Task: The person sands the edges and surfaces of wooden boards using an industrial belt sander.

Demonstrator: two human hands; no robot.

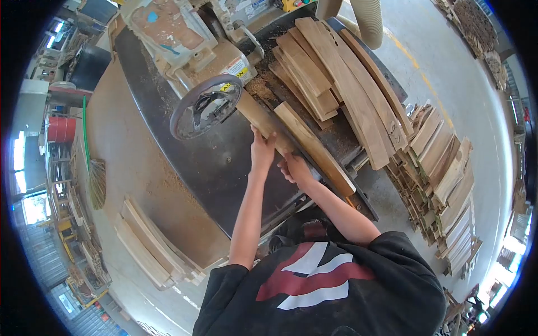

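Note:
A wooden board (pixel 259 116) lies on the dark machine table (pixel 224 162), its far end close to the machine beside the handwheel (pixel 206 107). My left hand (pixel 262 150) is closed on the board's left edge, fingers on top. My right hand (pixel 297 169) grips the near end of the same board, with some fingers curled beneath. Just right of it runs a dark fence, and along that lies a second wooden piece (pixel 315 148), which neither hand touches.
Several boards (pixel 347 84) are stacked at the back right of the table. More planks (pixel 437 179) are piled at the right. Boards (pixel 151 246) lie at lower left, near a broom (pixel 97 182). A hose (pixel 367 22) hangs at the top.

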